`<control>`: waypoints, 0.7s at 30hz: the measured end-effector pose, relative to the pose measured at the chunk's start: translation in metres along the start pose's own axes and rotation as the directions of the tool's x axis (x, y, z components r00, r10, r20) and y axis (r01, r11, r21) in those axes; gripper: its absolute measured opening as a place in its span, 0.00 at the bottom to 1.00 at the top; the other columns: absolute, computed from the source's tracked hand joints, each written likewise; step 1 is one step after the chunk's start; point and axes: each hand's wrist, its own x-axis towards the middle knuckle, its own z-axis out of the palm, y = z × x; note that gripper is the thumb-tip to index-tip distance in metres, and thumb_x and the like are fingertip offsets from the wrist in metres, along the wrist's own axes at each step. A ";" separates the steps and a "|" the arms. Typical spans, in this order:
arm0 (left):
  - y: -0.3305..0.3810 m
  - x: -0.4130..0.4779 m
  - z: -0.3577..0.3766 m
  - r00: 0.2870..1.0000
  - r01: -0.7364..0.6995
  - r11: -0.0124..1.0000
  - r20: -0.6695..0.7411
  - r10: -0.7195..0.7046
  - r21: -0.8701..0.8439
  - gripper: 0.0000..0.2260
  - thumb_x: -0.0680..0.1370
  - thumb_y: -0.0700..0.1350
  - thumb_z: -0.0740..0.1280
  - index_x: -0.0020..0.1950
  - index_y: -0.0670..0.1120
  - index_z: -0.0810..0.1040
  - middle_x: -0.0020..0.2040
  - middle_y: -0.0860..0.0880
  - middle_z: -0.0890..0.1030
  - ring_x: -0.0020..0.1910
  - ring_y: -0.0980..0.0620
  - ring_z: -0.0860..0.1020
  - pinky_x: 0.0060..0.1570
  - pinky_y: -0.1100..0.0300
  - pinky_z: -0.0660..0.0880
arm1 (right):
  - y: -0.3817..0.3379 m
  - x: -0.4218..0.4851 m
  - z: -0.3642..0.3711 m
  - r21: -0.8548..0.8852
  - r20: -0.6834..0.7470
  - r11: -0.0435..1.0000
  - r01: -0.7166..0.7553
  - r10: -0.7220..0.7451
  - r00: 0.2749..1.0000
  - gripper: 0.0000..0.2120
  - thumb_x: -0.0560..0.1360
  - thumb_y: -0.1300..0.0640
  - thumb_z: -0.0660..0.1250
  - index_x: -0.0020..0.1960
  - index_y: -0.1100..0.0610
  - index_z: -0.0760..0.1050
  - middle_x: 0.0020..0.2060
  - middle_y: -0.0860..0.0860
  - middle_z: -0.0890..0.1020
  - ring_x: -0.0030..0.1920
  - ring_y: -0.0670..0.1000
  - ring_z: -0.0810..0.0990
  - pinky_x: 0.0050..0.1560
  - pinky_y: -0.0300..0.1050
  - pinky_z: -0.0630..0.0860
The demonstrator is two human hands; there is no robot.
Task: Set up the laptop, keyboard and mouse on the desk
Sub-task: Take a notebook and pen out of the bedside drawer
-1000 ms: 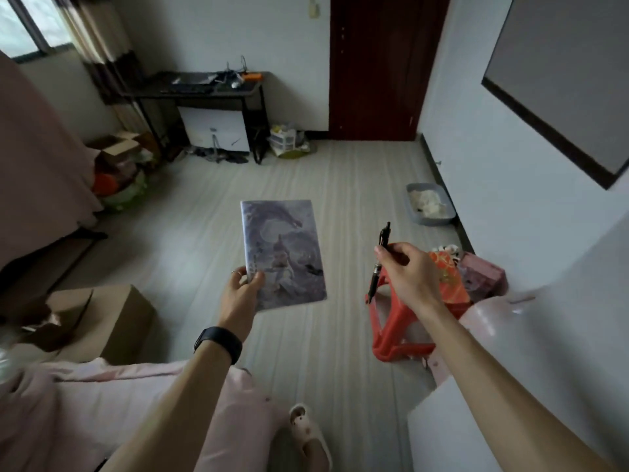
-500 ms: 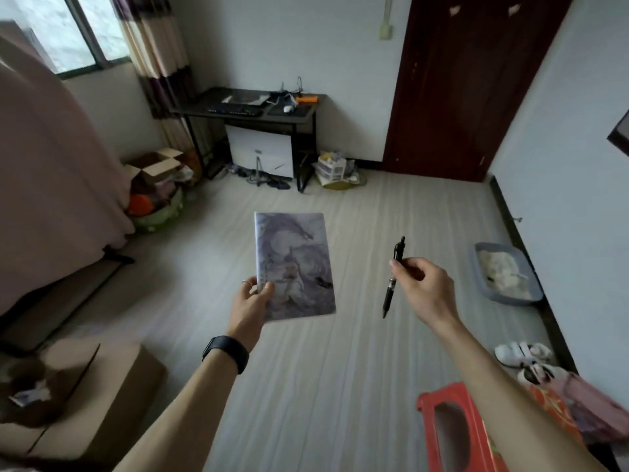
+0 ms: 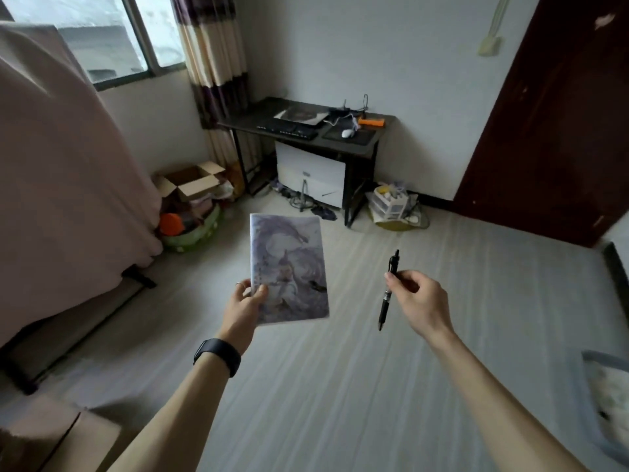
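The keyboard [image 3: 286,129] lies along the front edge of the desk [image 3: 243,119], well beyond both grips. The white mouse [image 3: 347,133] sits on a dark pad [image 3: 360,137] just beside the keyboard, on the side of the right grip [image 3: 420,301]. Behind the keyboard lies a flat grey slab that looks like the closed laptop [image 3: 301,114]. An orange object [image 3: 371,121] rests at the desk's back edge, past the mouse.

The left grip [image 3: 243,308] is closed on the lower corner of a notebook [image 3: 289,267], thumb on the cover, and holds it up over the floor [image 3: 340,386]. The right grip pinches a black pen [image 3: 388,291] near its middle, tip pointing down. The pen and the notebook are apart, with bare floor between them. A black wristband [image 3: 218,354] circles the left wrist. A draped bed [image 3: 68,182] stands out past the left grip, and a dark door [image 3: 561,131] past the right.
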 end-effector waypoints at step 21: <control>0.212 0.634 0.064 0.998 -0.020 1.000 -0.052 0.019 -0.021 0.07 0.80 0.39 0.66 0.57 0.41 0.75 0.57 0.36 0.81 0.54 0.34 0.81 0.54 0.38 0.78 | -0.126 0.609 0.269 -0.054 0.014 0.998 0.035 -0.035 0.999 0.09 0.76 0.44 0.70 0.45 0.49 0.79 0.38 0.40 0.81 0.40 0.39 0.77 0.38 0.32 0.69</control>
